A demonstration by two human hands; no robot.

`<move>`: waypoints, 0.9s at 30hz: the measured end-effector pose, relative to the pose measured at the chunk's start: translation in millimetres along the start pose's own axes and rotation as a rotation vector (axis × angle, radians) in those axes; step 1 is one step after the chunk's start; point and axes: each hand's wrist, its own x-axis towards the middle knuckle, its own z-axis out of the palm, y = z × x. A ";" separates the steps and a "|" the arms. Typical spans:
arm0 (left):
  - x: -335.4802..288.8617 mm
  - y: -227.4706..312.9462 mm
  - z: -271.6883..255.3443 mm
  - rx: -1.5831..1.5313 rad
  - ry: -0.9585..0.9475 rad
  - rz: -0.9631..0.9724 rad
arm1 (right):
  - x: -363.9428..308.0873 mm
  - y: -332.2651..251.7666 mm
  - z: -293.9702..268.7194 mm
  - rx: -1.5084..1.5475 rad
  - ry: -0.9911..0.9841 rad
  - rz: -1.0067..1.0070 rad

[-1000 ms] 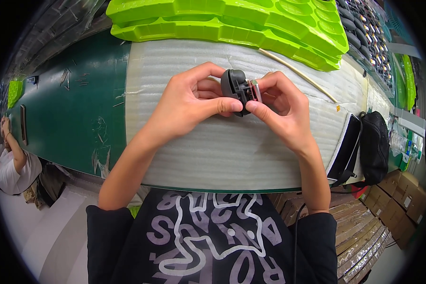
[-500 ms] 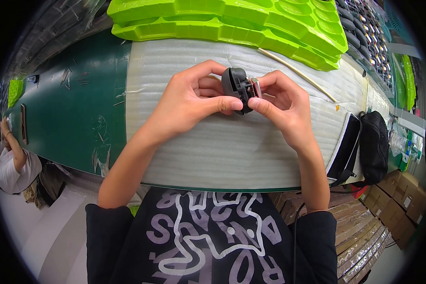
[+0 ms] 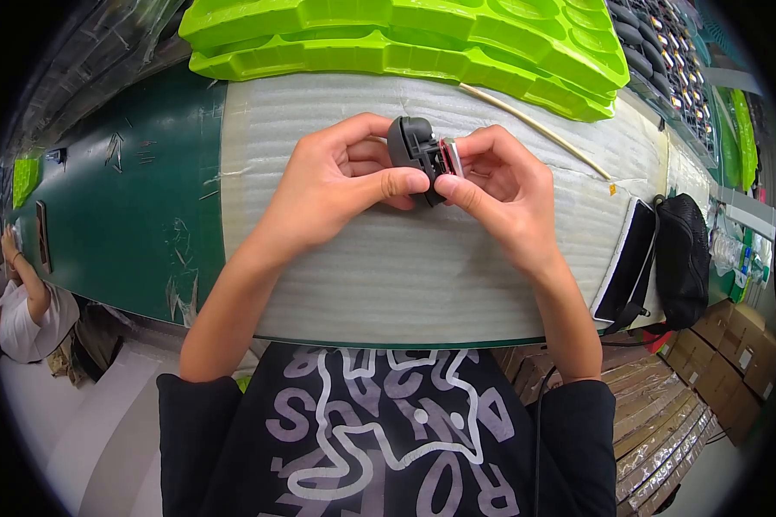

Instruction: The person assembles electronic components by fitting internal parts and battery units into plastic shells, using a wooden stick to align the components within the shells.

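Above the foam sheet, my left hand (image 3: pixel 341 177) is closed around a black rounded plastic housing (image 3: pixel 411 142), thumb on its near edge. My right hand (image 3: pixel 504 185) pinches a small circuit board with a silvery metal part (image 3: pixel 451 158) against the housing's right, open side. Both thumbs almost meet at the lower end of the housing. Whether the board is seated inside or only rests at the opening, I cannot tell. My fingers hide the back of both parts.
Bright green moulded trays (image 3: pixel 405 47) are stacked at the far edge. A thin cream-coloured stick (image 3: pixel 535 129) lies before them. At right are a black flat pad (image 3: pixel 627 263) and a black pouch (image 3: pixel 683 258). Metal slivers (image 3: pixel 115 151) lie on the green mat (image 3: pixel 147 224); another person (image 3: pixel 34 306) sits far left.
Both hands and the held housing have shifted slightly left in the picture. The circuit board now sits closer to the housing and is turned a little. The grips stay the same.
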 end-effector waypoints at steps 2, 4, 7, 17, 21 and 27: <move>-0.4 3.0 1.1 -0.010 0.031 -0.049 | -0.4 4.8 3.0 0.011 0.019 -0.019; -0.6 2.5 -0.2 -0.016 0.021 -0.046 | 0.2 7.9 4.5 0.021 0.030 -0.040; -0.3 0.3 -2.8 0.014 -0.013 -0.038 | -0.4 8.7 3.9 0.007 0.021 -0.060; -1.1 -9.3 2.0 -0.062 -0.002 -0.013 | 1.1 19.0 7.4 -0.408 0.122 -0.328; -3.2 -13.3 2.1 -0.112 -0.038 0.053 | 3.7 19.5 11.9 -0.578 0.163 -0.514; -10.2 -16.1 6.1 0.098 -0.021 0.150 | -2.6 12.2 25.8 -0.803 0.181 -0.651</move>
